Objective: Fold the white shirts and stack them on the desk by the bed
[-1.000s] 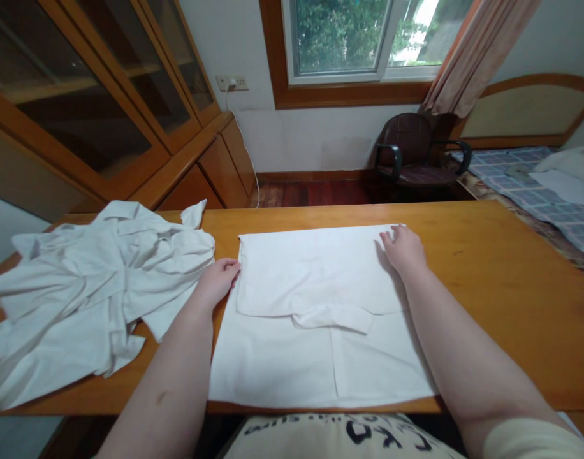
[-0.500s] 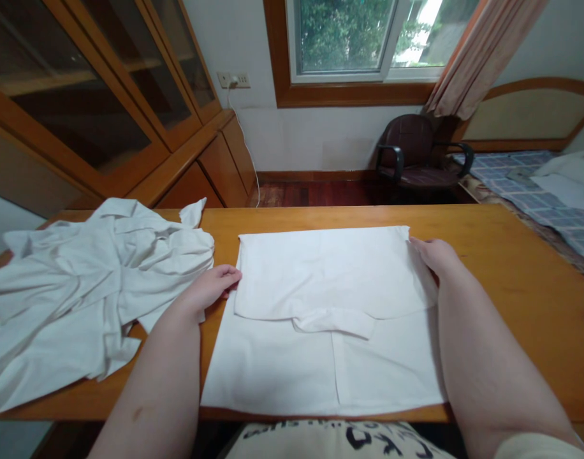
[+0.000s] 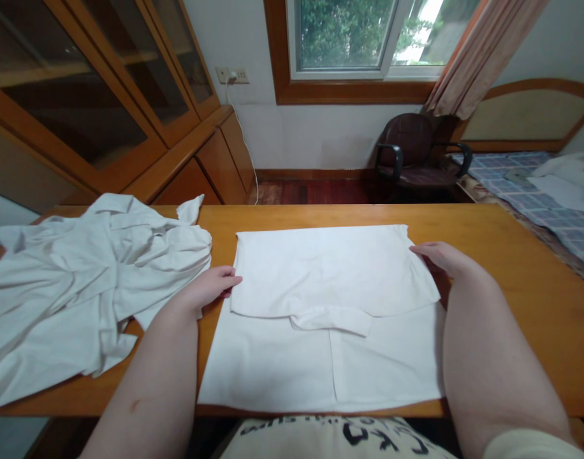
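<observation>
A white shirt (image 3: 321,271) lies on the wooden table in front of me, its upper part folded down over the lower part. The collar (image 3: 330,320) sticks out below the folded edge, and a front placket runs down the lower layer. At the left edge of the folded layer, my left hand (image 3: 214,287) pinches the cloth, thumb on top and the other fingers partly hidden. My right hand (image 3: 442,258) is closed on the right edge near the far corner, its fingertips at the fabric.
A crumpled heap of white cloth (image 3: 95,287) covers the left of the wooden table (image 3: 526,306), beside my left forearm. Beyond the table stand a glass-doored cabinet (image 3: 177,121), an office chair (image 3: 409,150) and a bed (image 3: 531,191) with white cloth on it.
My right hand has shifted slightly outward and nearer to me along the right edge, whose lower corner now lies more open. My left hand stays at the left edge.
</observation>
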A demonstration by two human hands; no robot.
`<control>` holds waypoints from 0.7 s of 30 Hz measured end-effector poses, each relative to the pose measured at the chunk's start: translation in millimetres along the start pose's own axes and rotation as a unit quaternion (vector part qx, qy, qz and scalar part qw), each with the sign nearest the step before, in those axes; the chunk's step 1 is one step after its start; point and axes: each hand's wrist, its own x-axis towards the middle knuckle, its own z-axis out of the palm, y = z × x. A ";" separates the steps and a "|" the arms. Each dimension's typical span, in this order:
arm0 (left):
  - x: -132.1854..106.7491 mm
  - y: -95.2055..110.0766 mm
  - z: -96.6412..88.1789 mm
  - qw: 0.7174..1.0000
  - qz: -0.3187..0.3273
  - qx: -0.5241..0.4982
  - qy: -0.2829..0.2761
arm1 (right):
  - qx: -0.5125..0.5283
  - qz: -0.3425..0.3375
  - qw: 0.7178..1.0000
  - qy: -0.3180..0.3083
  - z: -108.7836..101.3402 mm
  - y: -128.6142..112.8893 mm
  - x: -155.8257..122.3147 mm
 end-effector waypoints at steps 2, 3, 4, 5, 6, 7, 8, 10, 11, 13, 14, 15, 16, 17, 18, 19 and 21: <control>-1.5 3.5 0.5 1.000 -0.005 -0.008 -0.003 | 0.039 0.040 0.997 -0.054 -1.1 -1.5 -0.3; -2.3 5.5 0.9 1.000 -0.007 -0.008 -0.004 | 0.061 0.060 0.993 -0.086 -1.8 -3.2 -1.4; -3.1 7.3 1.2 1.000 -0.008 -0.007 -0.004 | 0.074 0.070 0.990 -0.102 -2.3 -5.2 -2.9; -3.8 8.9 1.4 1.000 -0.008 -0.005 -0.004 | 0.081 0.071 0.988 -0.113 -2.7 -7.2 -4.6; -4.4 10.1 1.6 1.000 -0.009 0.000 -0.001 | 0.082 0.069 0.987 -0.120 -2.9 -8.8 -6.0; -4.9 10.9 1.6 1.000 -0.008 0.007 0.001 | 0.077 0.063 0.987 -0.125 -2.6 -9.8 -6.9; -5.3 11.3 1.5 1.000 -0.008 0.016 0.003 | 0.069 0.056 0.988 -0.129 -2.1 -9.8 -6.9; -6.1 11.8 1.1 0.999 -0.009 0.038 0.005 | 0.047 0.042 0.989 -0.131 -0.1 -7.1 -4.1; -6.5 12.2 0.8 0.999 -0.010 0.048 0.006 | 0.038 0.037 0.990 -0.131 1.1 -4.6 -1.6; -7.9 13.6 0.4 0.998 -0.014 0.059 0.011 | 0.030 0.030 0.991 -0.129 3.1 1.0 4.2; -8.8 14.7 0.2 0.998 -0.015 0.060 0.016 | 0.031 0.030 0.991 -0.127 3.8 3.4 6.7; -9.7 15.9 0.1 0.998 -0.015 0.059 0.020 | 0.035 0.031 0.991 -0.126 4.3 5.2 8.6; -10.7 17.0 0.0 0.998 -0.013 0.056 0.023 | 0.039 0.034 0.991 -0.124 4.6 6.2 9.8; -11.7 18.1 -0.2 0.998 -0.009 0.054 0.024 | 0.043 0.037 0.991 -0.123 4.8 6.5 10.2; -12.4 18.8 -0.3 0.998 -0.006 0.052 0.026 | 0.046 0.040 0.991 -0.121 4.8 6.1 9.8; -12.9 19.1 -0.5 0.998 -0.006 0.050 0.028 | 0.048 0.042 0.991 -0.120 4.8 5.1 9.0; -13.0 18.5 -1.1 0.998 -0.012 0.046 0.031 | 0.051 0.048 0.991 -0.117 4.9 2.0 6.6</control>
